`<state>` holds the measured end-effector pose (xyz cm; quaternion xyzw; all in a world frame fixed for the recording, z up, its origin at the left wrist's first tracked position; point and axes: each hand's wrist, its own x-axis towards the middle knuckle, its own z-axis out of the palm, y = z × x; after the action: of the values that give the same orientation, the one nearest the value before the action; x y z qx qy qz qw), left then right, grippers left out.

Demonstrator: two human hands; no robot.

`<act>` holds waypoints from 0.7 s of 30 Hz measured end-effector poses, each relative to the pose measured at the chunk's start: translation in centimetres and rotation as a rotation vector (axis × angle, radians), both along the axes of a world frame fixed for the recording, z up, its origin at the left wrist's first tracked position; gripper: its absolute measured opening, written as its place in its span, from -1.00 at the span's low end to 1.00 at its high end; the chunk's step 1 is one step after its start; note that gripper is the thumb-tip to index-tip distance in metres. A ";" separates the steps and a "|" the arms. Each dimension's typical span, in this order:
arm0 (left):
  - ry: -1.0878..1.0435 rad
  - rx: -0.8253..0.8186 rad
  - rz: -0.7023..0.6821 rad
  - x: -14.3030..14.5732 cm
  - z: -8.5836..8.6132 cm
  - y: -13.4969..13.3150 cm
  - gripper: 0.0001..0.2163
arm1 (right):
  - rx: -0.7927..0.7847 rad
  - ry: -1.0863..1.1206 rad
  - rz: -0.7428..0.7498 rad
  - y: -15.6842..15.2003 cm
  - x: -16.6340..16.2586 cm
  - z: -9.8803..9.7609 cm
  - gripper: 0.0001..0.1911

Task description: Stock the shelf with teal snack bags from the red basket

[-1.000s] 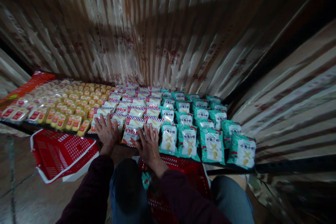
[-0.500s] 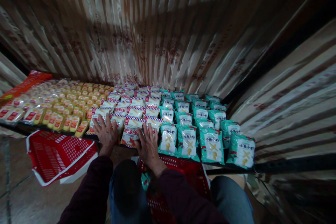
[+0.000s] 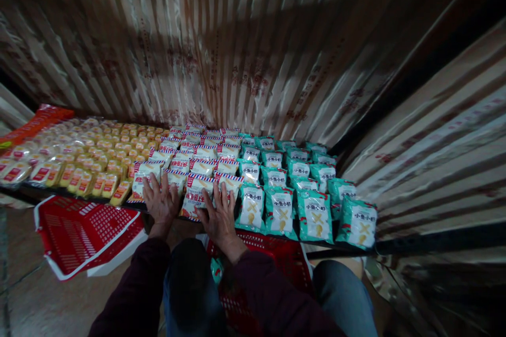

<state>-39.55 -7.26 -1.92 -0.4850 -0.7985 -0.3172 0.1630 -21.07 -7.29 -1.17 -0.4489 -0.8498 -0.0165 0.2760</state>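
Head view: left hand (image 3: 159, 201) and right hand (image 3: 219, 214), fingers spread, palms flat on red-white-blue striped plastic snack packets (image 3: 195, 195); teal plastic snack packets (image 3: 281, 209) just right; red plastic basket (image 3: 81, 231) below.

A low dark shelf (image 3: 415, 246) carries rows of snack packets laid flat: teal packets (image 3: 315, 215) at the right, red-white-and-blue striped packets (image 3: 196, 196) in the middle, small yellow packets (image 3: 98, 160) at the left. On the floor (image 3: 35, 300) below lies a red plastic basket (image 3: 81, 231), tilted.
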 end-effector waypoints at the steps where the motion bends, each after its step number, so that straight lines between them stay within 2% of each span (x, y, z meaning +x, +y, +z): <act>1: 0.000 0.001 -0.004 0.0 -0.1 0.1 -0.51 | -0.003 -0.001 0.000 0.1 -0.1 -0.1 -0.38; 8: 0.014 0.023 -0.014 -0.3 -0.1 0.3 -0.49 | 0.013 0.002 0.012 0.5 -0.1 -0.1 -0.41; 15: 0.010 0.099 -0.055 0.8 1.4 -0.6 -0.50 | 0.068 -0.001 0.042 -0.2 1.3 0.2 -0.42; 18: 0.022 0.172 -0.121 2.2 1.9 -1.3 -0.50 | 0.076 -0.005 0.002 -0.9 2.8 0.4 -0.42; 21: 0.051 0.213 -0.260 4.5 2.3 -2.4 -0.50 | 0.068 0.010 -0.093 -1.6 4.7 0.4 -0.44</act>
<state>-35.01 -9.63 0.34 -0.5720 -0.6867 -0.4058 0.1913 -16.36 -8.89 -0.73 -0.4783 -0.8255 -0.0562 0.2943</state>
